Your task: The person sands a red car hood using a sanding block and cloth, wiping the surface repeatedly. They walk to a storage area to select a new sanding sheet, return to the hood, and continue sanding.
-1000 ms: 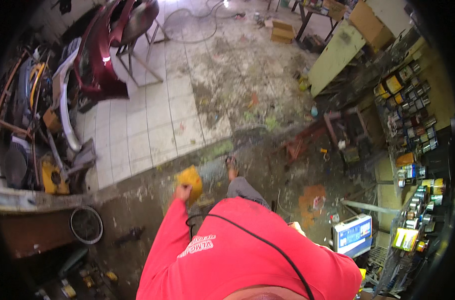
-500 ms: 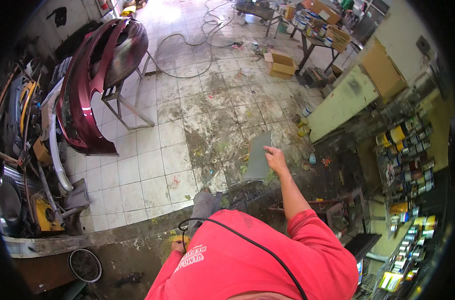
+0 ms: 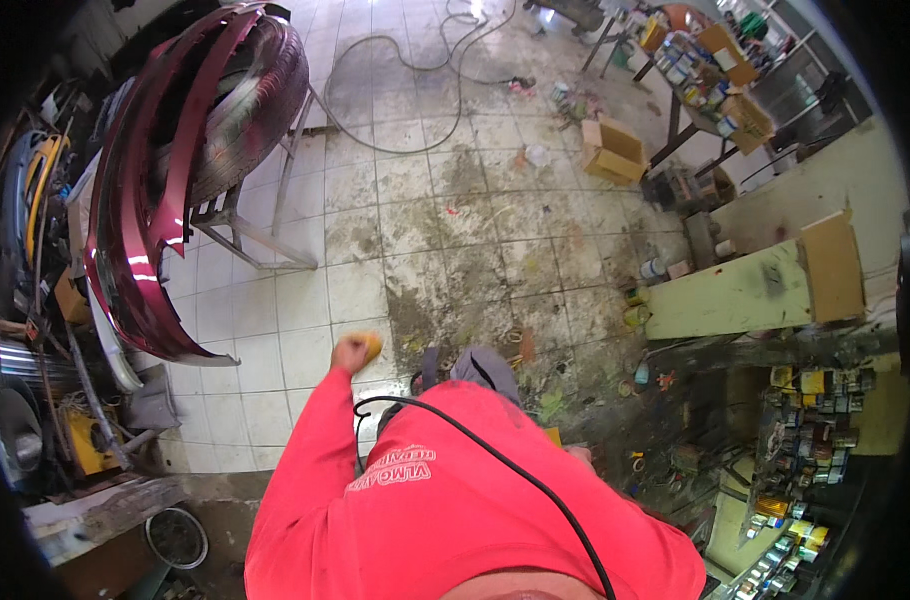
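Note:
My left hand (image 3: 349,355) is closed around a soft yellow object (image 3: 371,345), perhaps a cloth or pad, out over the tiled floor (image 3: 300,310) at the left of my body. My right hand (image 3: 581,456) is mostly hidden behind my red sweatshirt, so its fingers and anything in them cannot be made out; a bit of something yellow (image 3: 553,436) shows near it. A black cord (image 3: 475,450) lies across the sweatshirt. My grey-clad leg (image 3: 485,368) shows below.
A maroon bumper (image 3: 150,250) and tire (image 3: 255,120) rest on metal stands at left, beside piled parts (image 3: 45,200). A hose (image 3: 395,148) snakes over the floor. A cardboard box (image 3: 612,150), cluttered table (image 3: 705,100), green panel (image 3: 725,295) and can-laden shelves (image 3: 805,430) line the right.
I have moved forward onto the tiles. My left hand has risen into clearer view with the yellow object. My right hand, earlier out front with a grey sheet, has dropped behind my body.

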{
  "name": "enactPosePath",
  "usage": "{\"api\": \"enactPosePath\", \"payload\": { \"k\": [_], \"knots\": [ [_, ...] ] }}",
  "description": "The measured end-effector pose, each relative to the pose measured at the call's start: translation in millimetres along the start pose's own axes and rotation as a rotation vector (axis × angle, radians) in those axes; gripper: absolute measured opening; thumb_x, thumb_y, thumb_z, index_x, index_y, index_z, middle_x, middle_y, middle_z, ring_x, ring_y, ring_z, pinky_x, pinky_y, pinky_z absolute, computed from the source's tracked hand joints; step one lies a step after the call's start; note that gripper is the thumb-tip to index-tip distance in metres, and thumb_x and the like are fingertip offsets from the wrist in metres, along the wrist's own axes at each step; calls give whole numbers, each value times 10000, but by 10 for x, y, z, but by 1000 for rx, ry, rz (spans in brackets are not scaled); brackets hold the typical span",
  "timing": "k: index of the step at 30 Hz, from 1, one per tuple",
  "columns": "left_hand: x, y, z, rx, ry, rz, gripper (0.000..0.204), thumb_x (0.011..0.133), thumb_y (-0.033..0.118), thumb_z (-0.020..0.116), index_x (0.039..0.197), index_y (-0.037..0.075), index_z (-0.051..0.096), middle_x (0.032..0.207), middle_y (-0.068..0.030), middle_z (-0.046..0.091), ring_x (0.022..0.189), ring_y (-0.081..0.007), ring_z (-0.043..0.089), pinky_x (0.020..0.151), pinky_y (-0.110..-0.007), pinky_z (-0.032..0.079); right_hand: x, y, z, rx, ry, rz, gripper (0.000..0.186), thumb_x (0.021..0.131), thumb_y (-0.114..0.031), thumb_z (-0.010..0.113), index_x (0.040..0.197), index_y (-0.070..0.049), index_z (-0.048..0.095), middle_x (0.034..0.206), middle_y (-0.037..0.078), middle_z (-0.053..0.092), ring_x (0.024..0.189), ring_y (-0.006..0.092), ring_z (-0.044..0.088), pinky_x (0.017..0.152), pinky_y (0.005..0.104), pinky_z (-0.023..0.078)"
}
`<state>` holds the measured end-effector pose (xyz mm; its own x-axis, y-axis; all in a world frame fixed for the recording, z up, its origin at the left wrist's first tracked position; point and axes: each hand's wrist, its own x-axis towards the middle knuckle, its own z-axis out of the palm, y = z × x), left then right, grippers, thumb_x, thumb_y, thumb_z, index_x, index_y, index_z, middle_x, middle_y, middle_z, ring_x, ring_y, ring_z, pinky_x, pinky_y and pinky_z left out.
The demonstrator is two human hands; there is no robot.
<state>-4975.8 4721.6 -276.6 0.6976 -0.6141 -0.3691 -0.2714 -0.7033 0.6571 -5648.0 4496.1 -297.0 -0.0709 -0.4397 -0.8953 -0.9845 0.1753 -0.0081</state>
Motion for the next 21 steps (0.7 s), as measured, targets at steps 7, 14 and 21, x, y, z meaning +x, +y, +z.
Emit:
{"api": "enactPosePath", "payload": {
  "k": [7, 14, 21],
  "knots": [
    [2008, 2287, -1030, -940, 272, 228, 184, 985, 61, 694, 1151, 26, 764, 1077, -49, 765, 934, -126, 701, 791, -297, 578, 421, -1571, -648, 289, 79, 31, 306, 959, -261, 578, 1044, -44, 776, 1024, 196, 773, 860, 331, 759, 738, 473, 584],
    [3191, 3514, -1800, -1022, 448, 196, 140, 977, -15, 652, 1063, 23, 756, 1040, -21, 755, 912, -106, 691, 767, -283, 583, 1421, -4607, -2959, 149, 459, -281, 326, 947, -273, 582, 1062, -47, 786, 1042, 215, 767, 923, 343, 761, 769, 475, 567],
    [4506, 3965, -2153, -1157, 474, 177, 156, 976, -18, 650, 1078, 36, 755, 1059, -21, 756, 899, -112, 691, 725, -279, 576, 981, -7916, -4985, 865, 149, -887, 464, 905, -16, 615, 1363, 8, 691, 1285, 116, 738, 1134, 209, 692, 995, 320, 521]
  ]
}}
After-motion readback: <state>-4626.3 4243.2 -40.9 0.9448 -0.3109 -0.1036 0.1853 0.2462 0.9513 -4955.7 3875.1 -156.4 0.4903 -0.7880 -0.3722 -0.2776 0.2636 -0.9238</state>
